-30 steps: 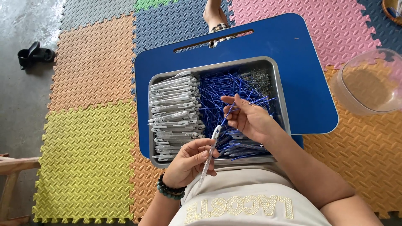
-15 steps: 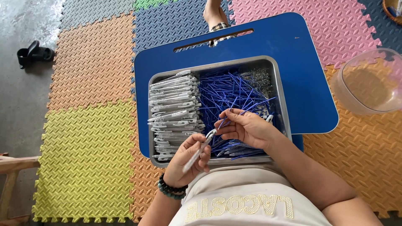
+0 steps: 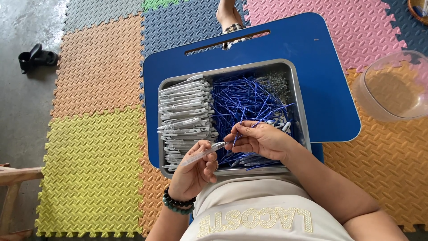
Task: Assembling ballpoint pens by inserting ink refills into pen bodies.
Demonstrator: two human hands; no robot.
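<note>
1. A blue desk [image 3: 330,67] sits on the colourful floor mats [image 3: 98,134].
2. A metal tray [image 3: 298,96] on it holds many white pen bodies [image 3: 185,111] on the left and many blue refills [image 3: 249,100] on the right, so lots are left.
3. The left hand [image 3: 194,172] is closed around one clear pen [image 3: 200,155].
4. The right hand [image 3: 261,139] pinches at its tip.

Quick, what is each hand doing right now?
Left hand: closed around a clear pen barrel.
Right hand: fingertips pinched at the barrel's tip, above the blue refills in the metal tray.
</note>
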